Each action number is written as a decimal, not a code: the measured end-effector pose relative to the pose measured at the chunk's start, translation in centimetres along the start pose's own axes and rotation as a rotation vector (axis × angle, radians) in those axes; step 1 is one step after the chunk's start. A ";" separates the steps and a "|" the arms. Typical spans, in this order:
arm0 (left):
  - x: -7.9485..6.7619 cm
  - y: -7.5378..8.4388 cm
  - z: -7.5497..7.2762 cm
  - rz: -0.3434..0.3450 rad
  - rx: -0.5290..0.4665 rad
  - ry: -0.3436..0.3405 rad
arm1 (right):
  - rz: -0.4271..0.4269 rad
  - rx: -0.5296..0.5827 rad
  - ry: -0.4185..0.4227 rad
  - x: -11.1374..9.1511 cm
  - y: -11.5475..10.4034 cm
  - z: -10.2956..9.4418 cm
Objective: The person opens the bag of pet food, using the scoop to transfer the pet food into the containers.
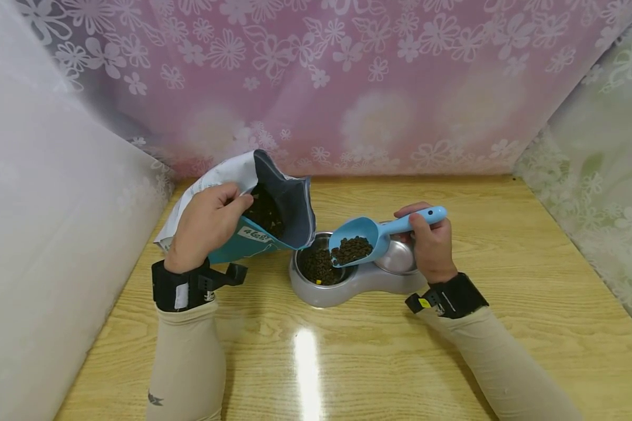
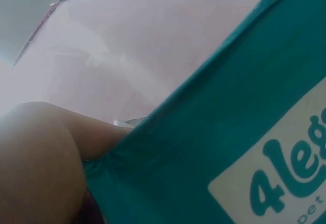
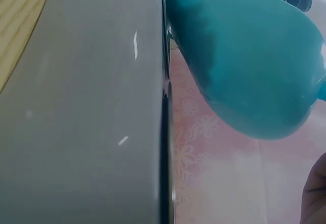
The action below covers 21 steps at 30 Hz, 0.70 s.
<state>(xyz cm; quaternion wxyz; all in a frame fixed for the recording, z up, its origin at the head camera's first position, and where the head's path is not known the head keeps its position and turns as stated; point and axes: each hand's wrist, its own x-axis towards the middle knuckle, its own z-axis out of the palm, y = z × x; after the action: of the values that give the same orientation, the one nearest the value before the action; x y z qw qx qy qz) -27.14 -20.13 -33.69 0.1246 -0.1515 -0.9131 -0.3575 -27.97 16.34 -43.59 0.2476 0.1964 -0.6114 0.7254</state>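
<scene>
In the head view my left hand (image 1: 208,219) pinches the rim of a teal and white pet food bag (image 1: 242,245), which leans with its mouth toward the bowls. Dark kibble shows inside it. My right hand (image 1: 433,245) grips the handle of a light blue scoop (image 1: 361,231). Brown kibble (image 1: 353,250) lies in the scoop, whose lip hangs over the left bowl of a grey double pet bowl (image 1: 316,295). Kibble (image 1: 320,269) also covers that bowl's bottom, with one yellow bit among it. In the right wrist view the scoop's underside (image 3: 249,61) appears above the bowl stand's grey side (image 3: 91,107).
The right metal bowl (image 1: 397,257) sits partly under the scoop handle and my hand. All of this stands on a wood-grain table (image 1: 263,362). A pink floral curtain (image 1: 347,105) closes off the back, with pale sheets (image 1: 58,204) at the sides.
</scene>
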 end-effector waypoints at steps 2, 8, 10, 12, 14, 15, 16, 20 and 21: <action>0.0 0.0 0.0 0.003 0.000 0.001 | 0.001 -0.012 -0.001 0.0 0.0 0.0; 0.0 0.0 0.0 -0.001 0.004 -0.002 | 0.003 -0.034 -0.006 0.0 -0.2 -0.1; 0.0 0.0 0.0 0.000 0.005 -0.003 | -0.005 -0.040 -0.008 0.0 -0.3 -0.2; 0.0 0.0 0.1 0.003 0.004 -0.004 | -0.017 -0.034 -0.006 0.1 -0.5 -0.2; 0.0 0.0 0.1 0.006 0.004 -0.003 | -0.030 -0.031 -0.001 0.1 -0.7 -0.1; 0.0 -0.1 0.1 0.008 0.004 -0.003 | -0.037 -0.030 0.001 0.1 -0.8 -0.2; 0.0 0.0 0.1 0.009 0.005 -0.003 | -0.043 -0.021 0.003 0.2 -0.9 -0.2; 0.0 0.0 0.2 0.008 0.012 0.000 | -0.072 -0.010 0.005 0.2 -1.0 -0.2; 0.0 0.0 0.2 0.008 0.015 0.000 | -0.081 -0.008 0.003 0.2 -1.0 -0.2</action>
<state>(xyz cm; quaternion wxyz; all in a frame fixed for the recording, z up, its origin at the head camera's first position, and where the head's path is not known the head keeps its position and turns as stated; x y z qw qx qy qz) -27.15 -20.04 -33.82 0.1273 -0.1540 -0.9150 -0.3504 -27.53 16.65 -42.71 0.2785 0.2188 -0.6056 0.7126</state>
